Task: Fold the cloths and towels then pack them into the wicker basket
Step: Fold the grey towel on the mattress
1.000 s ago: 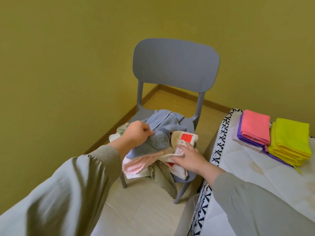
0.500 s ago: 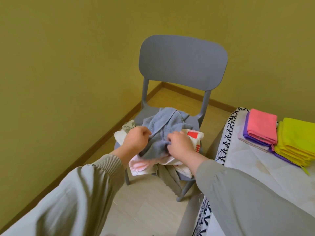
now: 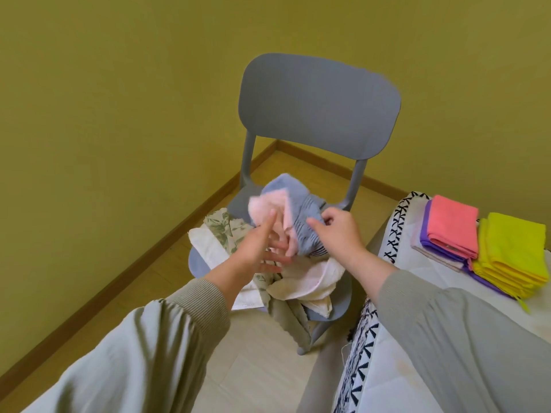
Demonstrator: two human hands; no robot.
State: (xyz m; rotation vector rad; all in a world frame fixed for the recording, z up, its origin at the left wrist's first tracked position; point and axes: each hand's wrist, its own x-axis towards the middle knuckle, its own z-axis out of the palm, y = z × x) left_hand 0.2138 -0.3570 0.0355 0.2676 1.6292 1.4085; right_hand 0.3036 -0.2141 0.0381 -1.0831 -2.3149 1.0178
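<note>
Both hands are over the grey chair [image 3: 319,105], where the unfolded laundry is heaped on the seat. The right hand [image 3: 340,234] pinches the ribbed edge of the blue towel [image 3: 301,210] and holds it up off the heap (that looks like the pick for the next fold). The left hand [image 3: 253,251] is spread, fingers straight, with the index finger laid against the pink cloth [image 3: 265,210] bunched up with the blue one. My read is that it's there to peel the two apart, so only one piece comes away. The hands are near each other but not touching, one on either side of the bundle.

Below them on the seat lie a leaf-print cloth [image 3: 223,231] at the left and a cream towel [image 3: 310,281] at the near edge, with some fabric hanging over the front. It's all loose and tangled, so a tug on one piece could drag another to the floor.

Over on the right, the table [image 3: 438,272] carries the finished work. There's a coral-and-purple folded stack [image 3: 450,228] with a yellow folded stack [image 3: 512,257] just beside it, laid flat, probably so they can go into the basket together. The wicker basket is nowhere in view. Folding looks to be partway along, and packing hasn't begun.
</note>
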